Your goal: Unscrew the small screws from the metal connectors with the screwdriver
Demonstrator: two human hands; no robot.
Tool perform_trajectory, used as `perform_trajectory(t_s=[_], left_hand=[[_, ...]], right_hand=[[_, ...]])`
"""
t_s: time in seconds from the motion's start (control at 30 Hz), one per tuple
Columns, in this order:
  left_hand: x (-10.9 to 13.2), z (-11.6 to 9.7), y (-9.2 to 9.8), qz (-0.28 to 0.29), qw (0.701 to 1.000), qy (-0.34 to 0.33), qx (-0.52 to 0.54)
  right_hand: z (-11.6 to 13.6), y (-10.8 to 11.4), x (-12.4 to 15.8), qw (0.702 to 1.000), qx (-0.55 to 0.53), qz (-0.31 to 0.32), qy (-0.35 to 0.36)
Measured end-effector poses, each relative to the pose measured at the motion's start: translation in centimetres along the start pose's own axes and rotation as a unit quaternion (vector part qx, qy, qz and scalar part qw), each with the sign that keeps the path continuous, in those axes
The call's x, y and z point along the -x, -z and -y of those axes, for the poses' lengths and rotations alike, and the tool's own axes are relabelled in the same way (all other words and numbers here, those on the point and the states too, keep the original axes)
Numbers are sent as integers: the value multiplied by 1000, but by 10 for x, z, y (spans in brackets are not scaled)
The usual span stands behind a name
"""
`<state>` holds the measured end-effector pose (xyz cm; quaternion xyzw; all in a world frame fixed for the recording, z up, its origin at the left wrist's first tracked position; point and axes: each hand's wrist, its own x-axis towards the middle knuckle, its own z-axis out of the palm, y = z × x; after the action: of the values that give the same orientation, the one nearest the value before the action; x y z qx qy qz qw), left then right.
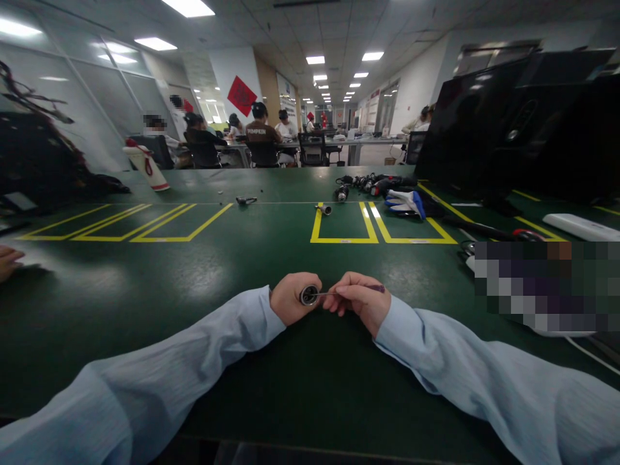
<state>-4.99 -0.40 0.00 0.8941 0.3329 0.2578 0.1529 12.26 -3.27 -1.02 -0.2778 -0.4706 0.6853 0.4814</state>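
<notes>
My left hand (293, 298) is wrapped round a cylindrical metal connector (309, 295), whose round open end with a dark interior faces me. In my right hand (361, 297) a thin screwdriver (376, 288) is pinched; its purplish handle shows behind the fingers. The slim metal shaft points left and its tip meets the rim of the connector's open end. Whether the tip sits on a screw, I cannot tell. Both hands are just above the green table (310, 381), close together.
Farther back lie a small metal cylindrical part (323, 210), a dark part (246, 201), a heap of cables (361, 184) and a white-blue glove (405, 203). Yellow tape (343, 241) marks the table. A paper cup (148, 166) stands left; another person's hand (8, 261) rests at the left edge.
</notes>
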Motion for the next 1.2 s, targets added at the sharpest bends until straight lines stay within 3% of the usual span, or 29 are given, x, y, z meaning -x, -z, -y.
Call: perform_trajectory(t_s=[0.13,0.37,0.57,0.9,1.2], left_hand=[[-1,0,0,1,1000,3,22],[-1,2,-2,-5,1000,8,-17],[-2,1,0,-19,999,19,37],[-2,3,-1,0,999,0,37],[-1,3,-1,3,997,-5,80]], right_hand=[[2,-2,3,999,26,0,26],[8,-8,11,981,182,-17,67],[2,-4,6,995,91,-4,50],[6,-10,10,987,146,2,70],[-3,-2,2,1000,-3,2,15]])
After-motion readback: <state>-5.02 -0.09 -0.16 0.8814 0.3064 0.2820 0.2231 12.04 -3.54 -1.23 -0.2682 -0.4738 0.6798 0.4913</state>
